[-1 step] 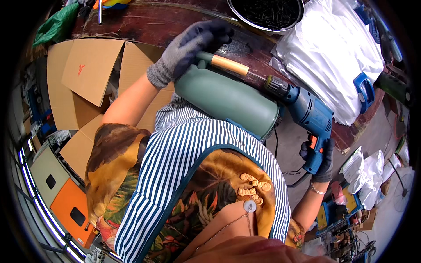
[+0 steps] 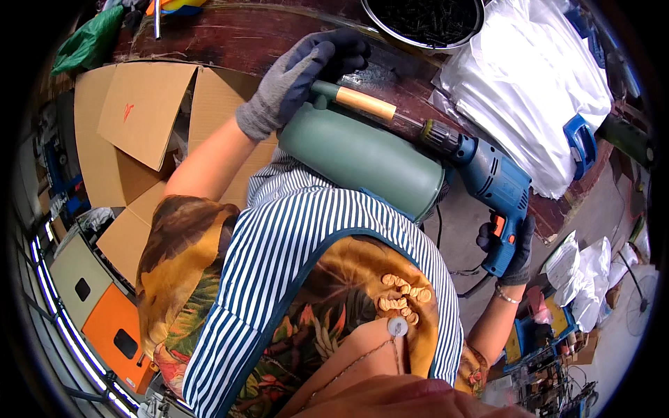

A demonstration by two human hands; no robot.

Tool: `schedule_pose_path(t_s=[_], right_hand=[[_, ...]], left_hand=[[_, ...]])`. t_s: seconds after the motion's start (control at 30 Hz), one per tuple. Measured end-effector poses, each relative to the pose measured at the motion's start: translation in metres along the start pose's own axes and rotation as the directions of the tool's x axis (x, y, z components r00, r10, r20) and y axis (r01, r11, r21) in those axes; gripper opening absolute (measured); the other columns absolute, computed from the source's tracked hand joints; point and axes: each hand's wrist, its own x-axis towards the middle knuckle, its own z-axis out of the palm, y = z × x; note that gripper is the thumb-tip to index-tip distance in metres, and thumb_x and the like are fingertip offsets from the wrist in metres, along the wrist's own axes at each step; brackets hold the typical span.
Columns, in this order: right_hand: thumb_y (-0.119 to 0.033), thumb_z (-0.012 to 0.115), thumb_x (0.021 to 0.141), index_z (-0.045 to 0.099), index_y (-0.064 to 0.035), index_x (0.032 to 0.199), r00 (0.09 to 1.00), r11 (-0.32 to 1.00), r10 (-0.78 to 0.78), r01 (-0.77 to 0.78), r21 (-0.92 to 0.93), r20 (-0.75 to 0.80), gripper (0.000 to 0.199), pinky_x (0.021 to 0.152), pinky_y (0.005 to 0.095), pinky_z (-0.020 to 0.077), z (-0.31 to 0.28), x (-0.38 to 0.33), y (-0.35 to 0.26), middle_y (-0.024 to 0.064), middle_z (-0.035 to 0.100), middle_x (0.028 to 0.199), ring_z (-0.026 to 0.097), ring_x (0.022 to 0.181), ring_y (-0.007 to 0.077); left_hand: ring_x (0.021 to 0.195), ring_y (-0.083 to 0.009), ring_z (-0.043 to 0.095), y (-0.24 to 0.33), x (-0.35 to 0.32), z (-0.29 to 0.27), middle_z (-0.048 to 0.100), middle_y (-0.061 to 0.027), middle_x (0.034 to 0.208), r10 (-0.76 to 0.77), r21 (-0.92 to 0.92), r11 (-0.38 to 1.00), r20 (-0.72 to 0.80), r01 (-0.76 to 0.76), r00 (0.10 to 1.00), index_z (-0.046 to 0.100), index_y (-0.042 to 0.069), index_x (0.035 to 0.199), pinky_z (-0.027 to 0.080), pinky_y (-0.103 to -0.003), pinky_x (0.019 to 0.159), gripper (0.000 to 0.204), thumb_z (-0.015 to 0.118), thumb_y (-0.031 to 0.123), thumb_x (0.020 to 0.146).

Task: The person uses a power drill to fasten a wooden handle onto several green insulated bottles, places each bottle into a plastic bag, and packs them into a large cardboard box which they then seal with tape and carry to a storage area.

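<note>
The right hand (image 2: 519, 252), gloved, is clenched around the handle of a blue power drill (image 2: 496, 177), whose orange trigger faces inward. The left hand (image 2: 301, 75), also gloved, is raised just beside the upper end of a green cylindrical container (image 2: 362, 160); its fingers lie together, partly curled. From where I stand, I cannot tell whether they grasp anything or touch the container.

The left forearm slants up and inward, elbow out to the side; the right forearm rises from the lower right, wrist below the drill.

The container lies tilted on its side between the person's striped apron (image 2: 279, 258) and the dark red surface (image 2: 230, 35). The drill's bit (image 2: 410, 121) points along its wooden grip (image 2: 366, 103), reaching that grip's near end; firm contact cannot be confirmed.
</note>
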Motion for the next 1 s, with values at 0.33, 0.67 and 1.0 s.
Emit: schedule_pose_path(t_s=[0.33, 0.67, 1.0], right_hand=[[-0.061, 0.045, 0.097, 0.050, 0.0043, 0.121, 0.990, 0.994, 0.009, 0.006, -0.107, 0.138, 0.070, 0.048, 0.0245, 0.0406, -0.026, 0.007, 0.015, 0.0125, 0.056, 0.072, 0.050, 0.052, 0.0158], [-0.047, 0.071, 0.087, 0.053, 0.0002, 0.125, 0.934, 0.862, -0.236, 0.329, -0.387, 0.269, 0.063, 0.074, 0.0372, 0.0577, -0.068, 0.050, 0.003, 0.0158, 0.068, 0.104, 0.068, 0.086, 0.0254], [-0.039, 0.067, 0.094, 0.062, -0.0045, 0.131, 0.566, 0.333, -0.824, 0.462, -0.822, -0.015, 0.051, 0.089, 0.0313, 0.0501, -0.155, 0.073, -0.070, 0.0097, 0.068, 0.114, 0.063, 0.102, 0.0181]], left_hand=[[0.086, -0.0104, 0.058, 0.000, -0.020, 0.030, 0.068, -0.0049, 0.104, -0.045, 0.128, 0.990, -0.085, 0.055, 0.995, 0.066, -0.001, 0.113, 0.048, -0.025, 0.079, 0.034, 0.057, 0.027, 0.096], [0.111, -0.0344, 0.054, -0.012, -0.024, 0.052, 0.059, -0.0130, 0.117, 0.326, 0.955, 0.096, 0.235, -0.280, 0.916, 0.057, 0.010, 0.129, 0.038, -0.045, 0.102, 0.051, 0.064, 0.035, 0.086], [0.079, -0.0341, 0.062, 0.022, -0.032, 0.060, 0.063, -0.0133, 0.083, -0.021, 0.963, 0.158, 0.225, -0.219, 0.974, 0.061, 0.010, 0.092, 0.046, -0.043, 0.076, 0.025, 0.058, 0.035, 0.090]])
